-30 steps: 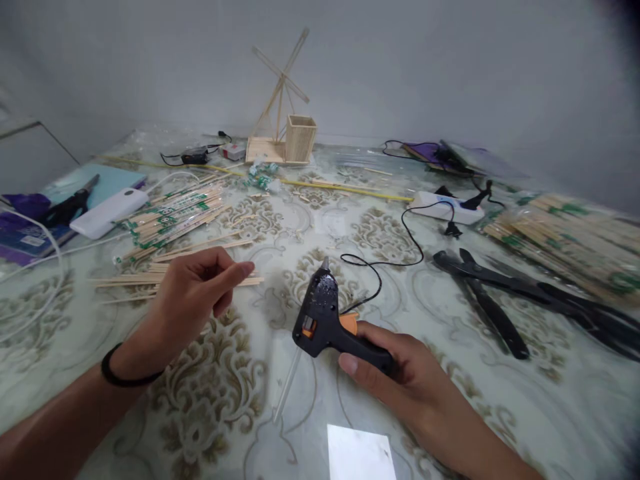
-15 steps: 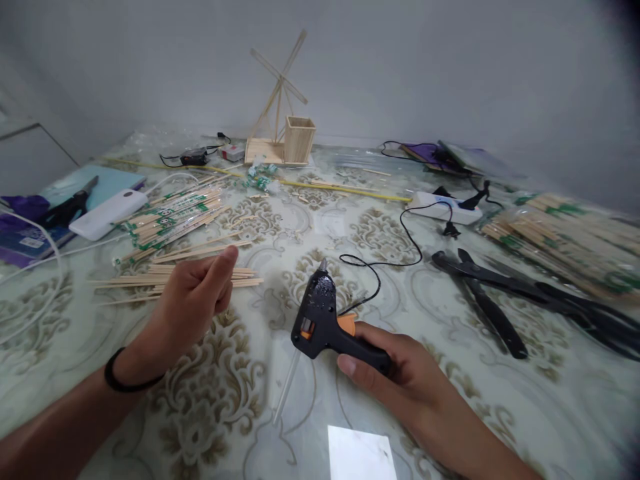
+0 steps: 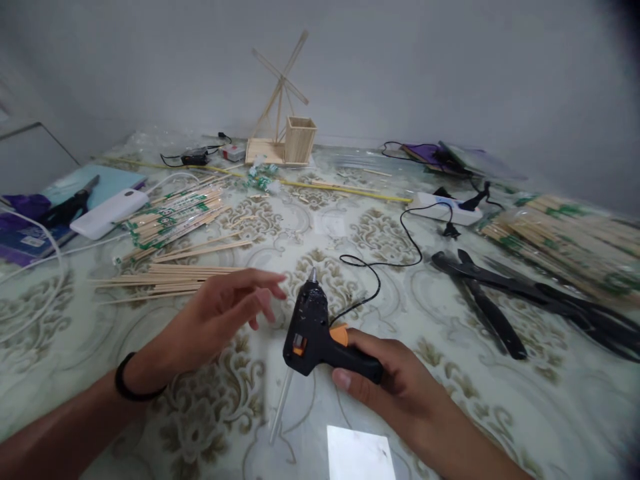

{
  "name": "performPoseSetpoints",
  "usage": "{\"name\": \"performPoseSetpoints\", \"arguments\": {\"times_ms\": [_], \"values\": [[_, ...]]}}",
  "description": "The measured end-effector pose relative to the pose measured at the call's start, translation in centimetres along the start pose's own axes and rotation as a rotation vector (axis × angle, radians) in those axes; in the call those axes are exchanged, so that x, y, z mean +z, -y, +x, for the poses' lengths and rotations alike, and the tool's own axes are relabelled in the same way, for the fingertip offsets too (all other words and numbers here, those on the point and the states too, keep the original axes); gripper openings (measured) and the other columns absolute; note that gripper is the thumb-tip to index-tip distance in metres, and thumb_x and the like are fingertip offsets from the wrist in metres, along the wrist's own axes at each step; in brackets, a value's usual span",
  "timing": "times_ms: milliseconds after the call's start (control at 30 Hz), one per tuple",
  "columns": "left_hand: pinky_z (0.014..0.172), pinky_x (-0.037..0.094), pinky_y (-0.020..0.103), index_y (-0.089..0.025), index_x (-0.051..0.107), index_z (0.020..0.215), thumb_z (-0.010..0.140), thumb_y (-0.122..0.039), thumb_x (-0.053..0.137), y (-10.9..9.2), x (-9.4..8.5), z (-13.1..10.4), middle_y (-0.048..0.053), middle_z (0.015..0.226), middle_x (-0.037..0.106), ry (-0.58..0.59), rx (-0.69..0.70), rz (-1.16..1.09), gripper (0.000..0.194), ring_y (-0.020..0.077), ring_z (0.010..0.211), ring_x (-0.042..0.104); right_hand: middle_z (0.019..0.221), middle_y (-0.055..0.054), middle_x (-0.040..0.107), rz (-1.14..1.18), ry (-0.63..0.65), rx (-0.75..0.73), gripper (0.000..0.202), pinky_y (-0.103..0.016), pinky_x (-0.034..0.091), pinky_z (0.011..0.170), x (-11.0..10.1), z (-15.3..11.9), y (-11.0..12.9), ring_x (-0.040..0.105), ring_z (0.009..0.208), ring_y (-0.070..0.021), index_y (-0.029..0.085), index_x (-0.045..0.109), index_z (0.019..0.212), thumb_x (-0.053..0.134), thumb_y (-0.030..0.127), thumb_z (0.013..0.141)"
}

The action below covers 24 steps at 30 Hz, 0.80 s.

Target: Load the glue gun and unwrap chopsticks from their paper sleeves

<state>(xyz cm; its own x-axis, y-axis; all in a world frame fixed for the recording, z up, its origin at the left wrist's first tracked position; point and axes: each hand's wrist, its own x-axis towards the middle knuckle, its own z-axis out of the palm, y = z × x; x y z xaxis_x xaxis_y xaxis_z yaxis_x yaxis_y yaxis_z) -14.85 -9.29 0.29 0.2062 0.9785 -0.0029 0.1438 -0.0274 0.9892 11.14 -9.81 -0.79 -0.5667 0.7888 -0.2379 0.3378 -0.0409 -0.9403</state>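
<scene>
My right hand point(image 3: 395, 380) is closed around the handle of a black hot glue gun point(image 3: 307, 327) with an orange trigger. The gun's nozzle points away from me, and a clear glue stick point(image 3: 281, 408) sticks out of its rear. Its black cord runs off to the right. My left hand point(image 3: 227, 317), with a black band at the wrist, is just left of the gun, apart from it. Its fingers are spread and hold nothing. Behind that hand lies a loose bunch of thin wooden sticks point(image 3: 165, 277), partly hidden by it.
A wooden stick windmill point(image 3: 283, 80) with a square stick box point(image 3: 300, 140) stands by the wall. Black pliers point(image 3: 493, 313) and a white power strip point(image 3: 445, 208) lie right, near bagged sticks point(image 3: 565, 233). More packaged sticks point(image 3: 175, 217) and scissors point(image 3: 70, 203) lie left.
My left hand has opened from closed fingers and moved right toward the glue gun. My right hand has brought the gun slightly left and nearer to me.
</scene>
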Motion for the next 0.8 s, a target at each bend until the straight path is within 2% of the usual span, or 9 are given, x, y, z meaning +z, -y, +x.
{"name": "performPoseSetpoints", "arguments": {"times_ms": [100,200,267,367,467,633,800], "values": [[0.056,0.05,0.023,-0.018,0.076,0.103,0.087,-0.048,0.073,-0.2,0.7,-0.4,0.004,0.084,0.074,0.05,-0.153,0.045,0.035,0.0122,0.063,0.063,0.076,0.002,0.053,-0.003,0.019,-0.008,0.028,-0.026,0.033,0.059,0.6,0.0,0.1,0.043,0.067,-0.0138,0.021,0.069,0.098,0.061,0.047,0.095],[0.057,0.047,0.022,-0.017,0.073,0.089,0.08,-0.049,0.079,-0.2,1.5,-0.6,0.002,0.075,0.072,0.021,-0.243,0.123,0.033,0.013,0.064,0.063,0.071,0.004,0.046,-0.023,0.032,0.0,0.026,-0.025,0.029,0.055,1.1,-0.1,0.1,0.037,0.062,-0.0123,0.021,0.068,0.097,0.06,0.046,0.096],[0.057,0.046,0.022,-0.017,0.071,0.083,0.081,-0.048,0.078,-0.2,1.7,-0.6,0.001,0.072,0.072,0.013,-0.271,0.15,0.032,0.0139,0.065,0.064,0.07,0.005,0.043,-0.035,0.043,0.015,0.028,-0.026,0.028,0.054,1.4,-0.2,-0.1,0.035,0.062,-0.0121,0.021,0.068,0.097,0.059,0.047,0.097],[0.051,0.039,0.021,-0.017,0.07,0.078,0.088,-0.048,0.071,-0.2,1.6,-0.6,-0.001,0.066,0.068,0.04,-0.258,0.189,0.032,0.0105,0.058,0.058,0.07,0.005,0.042,-0.033,0.053,0.035,0.031,-0.026,0.027,0.054,1.7,-0.2,-0.3,0.034,0.063,-0.0123,0.021,0.068,0.1,0.059,0.05,0.097],[0.046,0.031,0.019,-0.017,0.066,0.07,0.092,-0.044,0.065,-0.2,1.4,-0.8,-0.005,0.053,0.057,0.073,-0.248,0.25,0.034,0.0071,0.047,0.046,0.071,0.004,0.043,-0.025,0.051,0.047,0.034,-0.026,0.027,0.054,1.8,-0.2,-0.3,0.035,0.064,-0.0128,0.021,0.07,0.104,0.057,0.052,0.098],[0.048,0.037,0.019,-0.018,0.062,0.069,0.093,-0.036,0.062,0.1,1.2,-0.8,-0.005,0.051,0.058,0.111,-0.255,0.144,0.03,0.0078,0.045,0.051,0.073,0.003,0.045,-0.031,0.054,0.05,0.035,-0.027,0.028,0.056,1.8,-0.2,-0.2,0.036,0.065,-0.0136,0.021,0.07,0.109,0.056,0.051,0.099],[0.047,0.038,0.019,-0.018,0.062,0.069,0.092,-0.033,0.062,0.1,1.2,-0.5,-0.004,0.053,0.059,0.13,-0.227,0.076,0.027,0.0077,0.045,0.051,0.072,0.004,0.043,-0.016,0.048,0.053,0.035,-0.027,0.027,0.055,1.6,-0.2,-0.3,0.035,0.064,-0.0133,0.021,0.07,0.106,0.057,0.051,0.099]]}}
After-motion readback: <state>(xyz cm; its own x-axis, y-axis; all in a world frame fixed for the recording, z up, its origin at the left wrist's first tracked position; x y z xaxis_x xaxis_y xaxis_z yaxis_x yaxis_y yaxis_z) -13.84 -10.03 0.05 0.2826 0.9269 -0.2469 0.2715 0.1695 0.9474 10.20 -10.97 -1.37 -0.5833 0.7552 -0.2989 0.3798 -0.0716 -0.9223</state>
